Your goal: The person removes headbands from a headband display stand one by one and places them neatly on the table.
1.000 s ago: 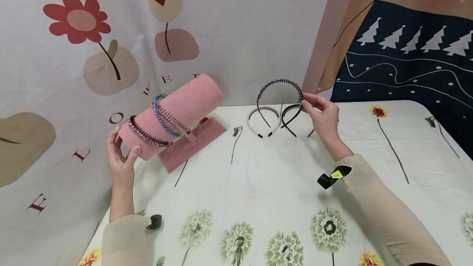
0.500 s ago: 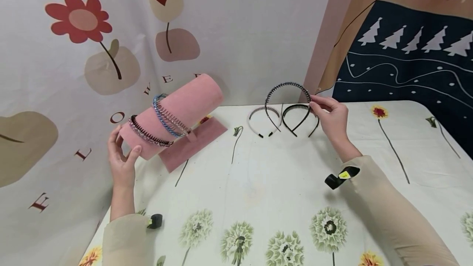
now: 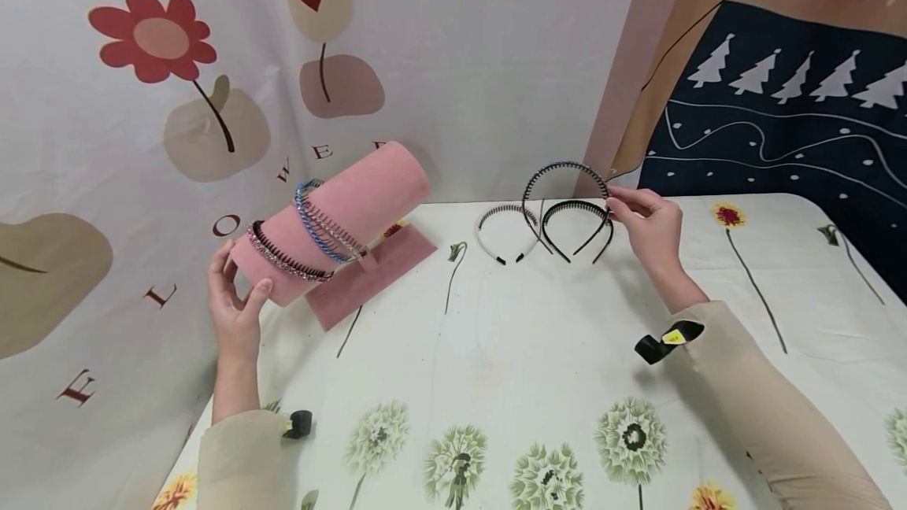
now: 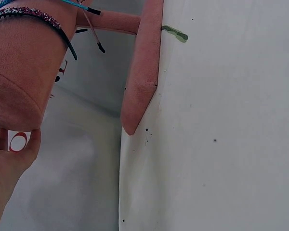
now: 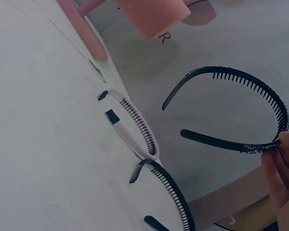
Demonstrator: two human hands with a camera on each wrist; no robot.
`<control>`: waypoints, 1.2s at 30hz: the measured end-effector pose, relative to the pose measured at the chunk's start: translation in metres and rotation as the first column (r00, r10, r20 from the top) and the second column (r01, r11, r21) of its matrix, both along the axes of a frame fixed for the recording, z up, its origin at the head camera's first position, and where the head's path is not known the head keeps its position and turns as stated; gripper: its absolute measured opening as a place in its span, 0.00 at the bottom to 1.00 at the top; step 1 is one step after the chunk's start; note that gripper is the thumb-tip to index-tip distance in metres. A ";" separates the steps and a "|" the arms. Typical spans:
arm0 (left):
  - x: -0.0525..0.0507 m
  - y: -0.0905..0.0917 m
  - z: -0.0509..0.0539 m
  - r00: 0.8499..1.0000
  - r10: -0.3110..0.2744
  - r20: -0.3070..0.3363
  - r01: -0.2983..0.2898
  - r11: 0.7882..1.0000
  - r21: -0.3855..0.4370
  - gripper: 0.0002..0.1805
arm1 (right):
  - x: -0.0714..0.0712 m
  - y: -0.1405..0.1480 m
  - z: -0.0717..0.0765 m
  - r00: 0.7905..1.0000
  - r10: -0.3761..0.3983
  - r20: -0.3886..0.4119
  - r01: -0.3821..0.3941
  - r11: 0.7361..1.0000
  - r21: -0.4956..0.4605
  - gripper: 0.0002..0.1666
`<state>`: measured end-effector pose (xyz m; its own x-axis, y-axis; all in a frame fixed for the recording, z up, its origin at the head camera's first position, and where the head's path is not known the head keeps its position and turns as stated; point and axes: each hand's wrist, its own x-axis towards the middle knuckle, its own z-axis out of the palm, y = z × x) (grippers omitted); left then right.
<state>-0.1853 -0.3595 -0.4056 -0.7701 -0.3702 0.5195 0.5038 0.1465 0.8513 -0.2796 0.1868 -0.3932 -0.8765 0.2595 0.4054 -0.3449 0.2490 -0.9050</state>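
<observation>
My left hand [image 3: 237,313] grips the near end of the pink padded roll [image 3: 372,189], thumb and fingers on its rim. Around the roll sit a blue headband [image 3: 309,220] and a pink glittery headband with dark teeth [image 3: 279,260], among others. Pinched by one side in my right hand [image 3: 653,236] is a dark glittery toothed headband [image 3: 564,166], raised with its ends hanging down; the right wrist view shows the thumb and fingers on its glittery band [image 5: 260,148]. Behind it, a pale pink headband [image 3: 483,236] and a black headband [image 3: 611,241] rest on the table.
The roll's flat pink base [image 3: 333,307] stands on the white flowered tablecloth [image 3: 489,337]. A pale printed curtain [image 3: 482,61] hangs behind the table, and a dark blue cloth with white trees [image 3: 779,132] is at the right.
My right hand has moved right and slightly down with the dark headband, which now overlaps the black headband in view. My left hand keeps its grip on the roll.
</observation>
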 end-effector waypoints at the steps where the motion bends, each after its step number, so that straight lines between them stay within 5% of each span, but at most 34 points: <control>1: 0.000 0.000 0.000 1.000 -0.002 -0.001 0.002 1.000 0.001 0.38 | 0.000 0.001 0.000 1.000 -0.002 0.002 0.002 1.000 0.000 0.17; 16: 0.000 0.001 0.000 0.996 -0.043 -0.076 0.045 0.999 0.023 0.37 | -0.002 0.012 -0.001 0.998 -0.035 0.047 0.036 0.999 -0.038 0.17; 36: -0.002 -0.001 -0.002 0.996 -0.039 -0.076 0.042 0.999 0.035 0.37 | -0.004 0.024 0.003 0.994 -0.043 0.103 0.045 0.999 -0.020 0.18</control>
<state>-0.1869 -0.3604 -0.4075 -0.7440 -0.3591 0.5636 0.5717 0.0946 0.8150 -0.2839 0.2112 -0.3900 -0.9006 0.3069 0.3079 -0.2394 0.2411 -0.9405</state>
